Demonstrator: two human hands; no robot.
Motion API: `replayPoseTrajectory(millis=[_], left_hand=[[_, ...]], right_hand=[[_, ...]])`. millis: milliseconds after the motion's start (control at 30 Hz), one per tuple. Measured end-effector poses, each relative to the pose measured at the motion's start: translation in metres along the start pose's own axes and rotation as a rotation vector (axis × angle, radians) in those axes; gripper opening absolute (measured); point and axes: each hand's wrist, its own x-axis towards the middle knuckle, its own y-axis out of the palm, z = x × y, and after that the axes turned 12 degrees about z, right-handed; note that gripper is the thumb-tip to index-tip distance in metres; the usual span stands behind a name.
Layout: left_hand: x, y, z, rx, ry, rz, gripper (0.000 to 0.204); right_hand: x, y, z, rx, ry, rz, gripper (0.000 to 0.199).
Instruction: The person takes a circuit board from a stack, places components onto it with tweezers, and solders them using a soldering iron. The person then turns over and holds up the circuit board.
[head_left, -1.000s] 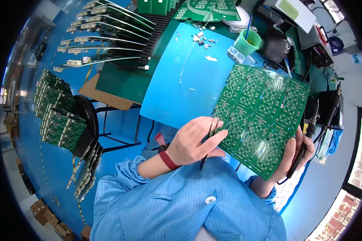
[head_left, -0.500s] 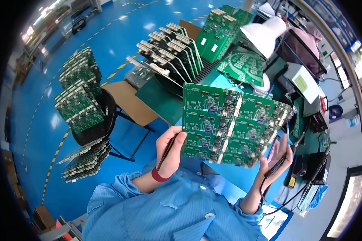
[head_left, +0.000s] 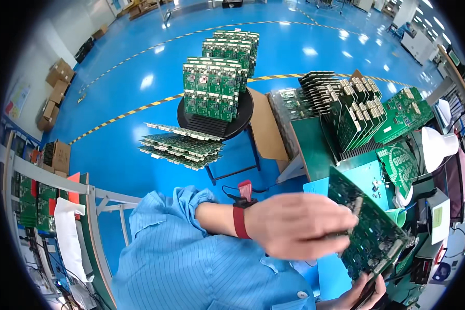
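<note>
A green circuit board (head_left: 369, 245) stands tilted in front of me at the right, its face crowded with chips and pale connectors. My right hand (head_left: 364, 295) grips its lower edge, thumb and fingers showing; a dark slim tool lies along that hand, partly out of view. My left hand (head_left: 305, 227), with a dark red band (head_left: 240, 222) on the wrist, reaches across to the board's left side. Motion smears its fingers, so whether they grip or just pass over the board is unclear.
A black stool (head_left: 245, 108) carries racked circuit boards (head_left: 212, 82); more boards (head_left: 183, 150) lie stacked by its near side. On the green workbench (head_left: 315, 142) stand a rack of boards (head_left: 359, 111), a blue mat (head_left: 320, 188) and a white lamp (head_left: 439, 147). Another bench (head_left: 95, 248) is left.
My view has swung left toward the stool. The board has turned and tilted, its lower edge staying in my right hand. My left hand, earlier at the board's left edge with tweezers, now blurs across it.
</note>
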Motion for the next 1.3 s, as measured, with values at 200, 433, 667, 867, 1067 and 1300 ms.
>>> replayPoseTrajectory(millis=[200, 433, 667, 867, 1067, 1300], left_hand=[[0.041, 0.009, -0.022, 0.419, 0.153, -0.052, 0.026], [0.025, 0.02, -0.032, 0.265, 0.032, 0.494, 0.019], [0.039, -0.08, -0.005, 0.138, -0.238, 0.372, 0.019], [-0.006, -0.174, 0.009, 0.519, -0.569, -0.104, 0.026], [-0.095, -0.201, 0.085, 0.607, -0.789, 0.136, 0.017], [-0.162, -0.171, 0.129, 0.589, -0.925, 0.162, 0.013]], right_hand=[[0.003, 0.019, -0.016, 0.236, -0.063, 0.133, 0.039], [-0.006, 0.043, 0.007, 0.382, -0.054, 0.385, 0.037], [0.022, 0.035, -0.002, 0.48, -0.072, 0.21, 0.044], [0.01, 0.024, -0.059, 0.443, 0.168, 0.042, 0.032], [0.001, 0.038, -0.066, 0.335, 0.381, -0.027, 0.036], [-0.007, 0.04, -0.087, 0.292, 0.441, -0.012, 0.036]])
